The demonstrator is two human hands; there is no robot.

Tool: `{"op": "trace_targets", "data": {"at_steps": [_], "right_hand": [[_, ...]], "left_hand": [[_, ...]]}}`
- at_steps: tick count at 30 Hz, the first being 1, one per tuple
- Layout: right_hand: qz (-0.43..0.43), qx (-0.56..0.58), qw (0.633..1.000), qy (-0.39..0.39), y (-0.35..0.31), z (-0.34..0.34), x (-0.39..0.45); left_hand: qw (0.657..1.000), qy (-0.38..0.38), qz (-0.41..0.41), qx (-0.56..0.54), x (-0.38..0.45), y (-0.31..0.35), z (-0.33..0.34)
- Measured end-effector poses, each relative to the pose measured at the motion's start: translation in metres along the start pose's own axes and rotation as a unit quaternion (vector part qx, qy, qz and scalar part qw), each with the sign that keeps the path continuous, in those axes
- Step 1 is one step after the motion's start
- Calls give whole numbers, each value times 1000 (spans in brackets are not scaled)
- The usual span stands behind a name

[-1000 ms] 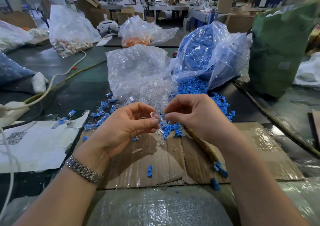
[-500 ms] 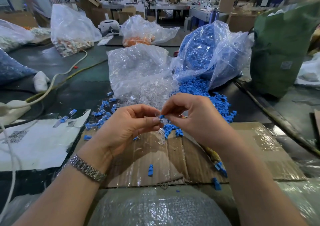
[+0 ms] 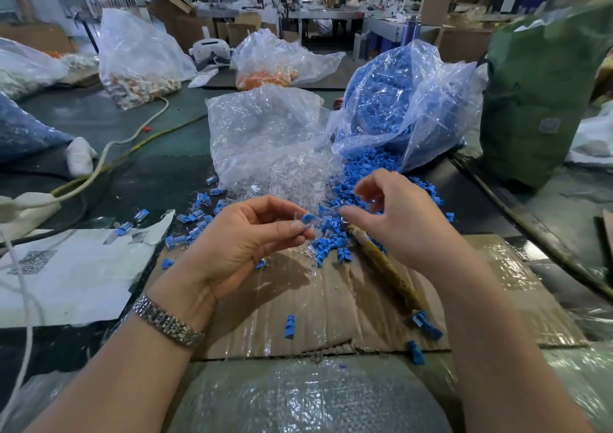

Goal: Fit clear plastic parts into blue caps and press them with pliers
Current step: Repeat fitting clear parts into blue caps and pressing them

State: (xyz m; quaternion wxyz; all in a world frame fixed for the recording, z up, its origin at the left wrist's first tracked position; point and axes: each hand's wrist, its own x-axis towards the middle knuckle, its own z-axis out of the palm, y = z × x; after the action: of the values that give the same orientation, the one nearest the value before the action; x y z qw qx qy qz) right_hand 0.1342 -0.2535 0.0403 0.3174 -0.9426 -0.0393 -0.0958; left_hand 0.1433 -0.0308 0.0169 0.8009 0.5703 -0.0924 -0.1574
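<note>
My left hand pinches a blue cap with a clear part in it between thumb and fingers, above the cardboard sheet. My right hand hovers just right of it with loosely curled fingers and holds nothing that I can see. Under the right hand lies a tool with a worn brownish handle, likely the pliers. Loose blue caps and clear parts spill from a blue bag and a clear bag behind the hands.
Several fitted pieces lie at the left by a white paper sheet. A green sack stands at the right, more bags at the back, cables at the left. Bubble wrap covers the near edge.
The two hands were together on the small piece. The right hand has let go and drawn away to the right; the left hand keeps the piece.
</note>
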Motion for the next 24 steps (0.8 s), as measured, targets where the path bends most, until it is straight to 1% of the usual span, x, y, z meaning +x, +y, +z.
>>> {"op": "trace_targets", "data": {"at_steps": [1, 2, 4, 6, 11, 14, 16, 18, 20, 22, 23, 24], "right_hand": [[54, -73, 995, -29, 4, 0, 0], [97, -141, 983, -66, 7, 1, 0], [134, -229, 956, -124, 9, 4, 0], [134, -253, 949, -136, 8, 7, -1], [111, -252, 955, -115, 6, 10, 1], [105, -184, 972, -105, 6, 8, 1], [102, -97, 985, -101, 4, 4, 1], [96, 13, 988, -119, 1, -2, 1], [90, 123, 972, -181, -4, -4, -3], [89, 240, 931, -260, -8, -3, -7], [88, 278, 912, -287, -10, -2, -9], [86, 296, 902, -303, -12, -1, -10]], "left_hand": [[1000, -1, 1, 0, 1, 0, -1], [1000, 0, 2, -1, 1, 0, -2], [1000, 2, 3, -2, 3, -1, -3], [1000, 0, 5, 0, 3, -1, -4], [1000, 8, 4, 2, 2, 0, -3], [999, 31, 10, -13, 2, 0, -3], [998, 49, 20, -32, 3, 0, -3], [997, 59, 37, -35, 3, 0, -4], [996, 69, 55, -19, 3, 1, -4], [994, 79, 72, 1, 4, 1, -4], [994, 82, 78, 9, 4, 1, -3], [993, 84, 80, 15, 4, 1, -3]]}}
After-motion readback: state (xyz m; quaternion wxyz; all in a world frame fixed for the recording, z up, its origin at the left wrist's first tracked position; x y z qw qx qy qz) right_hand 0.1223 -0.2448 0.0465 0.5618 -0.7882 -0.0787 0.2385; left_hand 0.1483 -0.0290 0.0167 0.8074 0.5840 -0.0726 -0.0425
